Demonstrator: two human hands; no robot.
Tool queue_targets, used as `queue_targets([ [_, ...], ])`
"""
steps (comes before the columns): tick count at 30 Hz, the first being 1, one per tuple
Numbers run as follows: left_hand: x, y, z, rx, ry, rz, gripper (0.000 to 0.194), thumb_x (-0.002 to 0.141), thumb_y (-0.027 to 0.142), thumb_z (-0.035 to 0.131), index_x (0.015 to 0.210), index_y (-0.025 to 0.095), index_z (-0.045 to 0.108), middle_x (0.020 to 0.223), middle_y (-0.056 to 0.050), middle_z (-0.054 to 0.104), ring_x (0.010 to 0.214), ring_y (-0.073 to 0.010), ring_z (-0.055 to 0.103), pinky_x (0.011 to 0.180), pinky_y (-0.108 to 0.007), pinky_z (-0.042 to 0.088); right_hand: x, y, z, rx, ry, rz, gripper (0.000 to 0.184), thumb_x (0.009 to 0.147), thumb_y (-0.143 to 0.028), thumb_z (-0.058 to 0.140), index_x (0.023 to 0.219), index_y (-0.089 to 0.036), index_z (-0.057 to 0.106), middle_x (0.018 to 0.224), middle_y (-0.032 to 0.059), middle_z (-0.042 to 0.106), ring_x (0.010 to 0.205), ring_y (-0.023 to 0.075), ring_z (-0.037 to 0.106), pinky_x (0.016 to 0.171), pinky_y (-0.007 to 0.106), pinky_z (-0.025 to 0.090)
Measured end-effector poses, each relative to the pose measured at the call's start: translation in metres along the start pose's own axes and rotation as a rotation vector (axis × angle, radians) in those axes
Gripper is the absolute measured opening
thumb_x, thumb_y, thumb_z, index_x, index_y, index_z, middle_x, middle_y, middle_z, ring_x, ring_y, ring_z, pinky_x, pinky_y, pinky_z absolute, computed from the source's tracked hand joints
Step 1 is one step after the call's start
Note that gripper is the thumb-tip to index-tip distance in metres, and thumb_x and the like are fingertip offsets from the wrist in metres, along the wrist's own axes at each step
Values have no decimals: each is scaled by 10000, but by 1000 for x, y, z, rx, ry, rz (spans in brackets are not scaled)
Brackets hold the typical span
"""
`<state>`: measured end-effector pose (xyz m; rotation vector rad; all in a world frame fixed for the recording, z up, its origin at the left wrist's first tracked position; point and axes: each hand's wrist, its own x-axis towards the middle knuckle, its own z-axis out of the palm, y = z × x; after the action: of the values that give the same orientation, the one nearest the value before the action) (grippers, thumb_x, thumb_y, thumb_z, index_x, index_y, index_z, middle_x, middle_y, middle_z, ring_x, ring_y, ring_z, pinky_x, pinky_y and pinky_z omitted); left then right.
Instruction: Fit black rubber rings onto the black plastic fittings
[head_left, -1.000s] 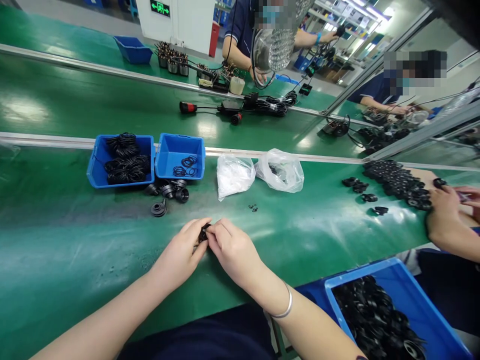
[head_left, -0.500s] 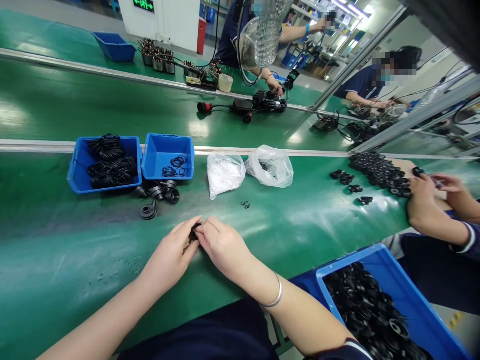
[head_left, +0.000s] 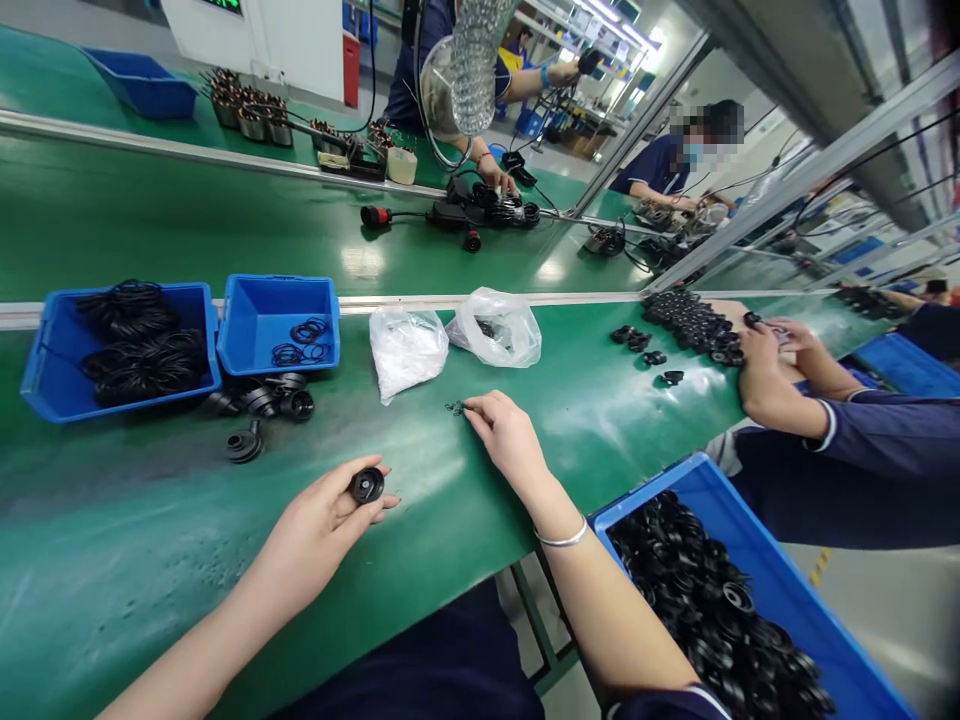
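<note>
My left hand [head_left: 330, 510] grips a small round black plastic part [head_left: 367, 485], its hollow side facing up, a little above the green table. Farther right, my right hand [head_left: 506, 435] has its fingertips pinched together at a small group of tiny black rings [head_left: 454, 408] on the table. Whether a ring is between those fingertips is too small to see. Just behind the rings lie a white plastic bag [head_left: 407, 352] and an open clear bag [head_left: 499, 330] with dark bits inside.
Blue bins with black rings [head_left: 281, 325] and black cord-like loops [head_left: 146, 350] stand at left, black fittings [head_left: 277, 400] before them. A blue crate [head_left: 787, 600] of black parts sits at lower right. A co-worker's hands [head_left: 765, 345] work beside piled black parts [head_left: 694, 322].
My right hand has left the black part and moved right to the tiny rings. My left hand has kept the part, now turned hollow side up. The view has shifted right.
</note>
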<state>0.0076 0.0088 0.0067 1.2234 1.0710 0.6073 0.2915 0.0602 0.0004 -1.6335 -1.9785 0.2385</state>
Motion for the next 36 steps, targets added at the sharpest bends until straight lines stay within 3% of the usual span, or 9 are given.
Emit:
queue_targets([
  [6, 3, 1, -1, -22, -12, -21, 570, 853, 546, 609, 1314, 236, 478, 1394, -100, 578, 1104, -281, 706, 917, -385, 613, 6, -4, 1, 14, -17, -37, 147, 950, -172, 540, 869, -193, 662, 865, 62, 642, 809, 200, 617, 747, 306, 501],
  [11, 2, 2, -1, -31, -14, -28, 566, 849, 543, 628, 1310, 244, 491, 1370, -92, 605, 1117, -289, 699, 905, -390, 618, 2, 1, 2, 57, 46, 14, 149, 961, -199, 530, 879, -190, 655, 824, 46, 634, 765, 182, 614, 754, 302, 498],
  [16, 2, -1, -3, -23, -23, -28, 566, 865, 534, 611, 1331, 245, 473, 1393, -91, 585, 1117, -280, 700, 917, -382, 610, -3, 10, -4, 74, 96, 93, 188, 987, -261, 505, 927, -179, 664, 714, 6, 598, 609, 146, 581, 654, 284, 489],
  [22, 2, -4, -4, -2, -28, -34, 549, 879, 515, 601, 1344, 256, 467, 1381, -83, 595, 1121, -272, 698, 919, -376, 602, -5, 10, -4, 70, 22, 36, 106, 936, -237, 595, 940, -195, 692, 871, 41, 650, 776, 169, 623, 719, 285, 500],
  [27, 2, -2, -3, -27, -34, -26, 501, 882, 468, 611, 1318, 254, 484, 1358, -80, 608, 1106, -267, 705, 919, -373, 596, -3, 7, -5, 73, 23, 12, 119, 933, -198, 586, 843, -190, 665, 823, 41, 623, 771, 184, 603, 723, 306, 482],
  [32, 1, -3, -3, -52, -28, -27, 492, 879, 424, 622, 1321, 250, 490, 1347, -77, 621, 1091, -261, 711, 931, -383, 584, -11, -36, -4, 156, 28, -27, 114, 929, -205, 617, 824, -194, 658, 781, 26, 621, 687, 155, 568, 644, 279, 473],
  [36, 1, -1, -3, -81, -34, -11, 498, 860, 400, 639, 1307, 225, 506, 1213, -64, 699, 1083, -254, 708, 961, -388, 562, -23, -87, 15, 401, -104, -191, 64, 942, -193, 621, 907, -200, 674, 818, 21, 639, 762, 142, 607, 689, 252, 507],
])
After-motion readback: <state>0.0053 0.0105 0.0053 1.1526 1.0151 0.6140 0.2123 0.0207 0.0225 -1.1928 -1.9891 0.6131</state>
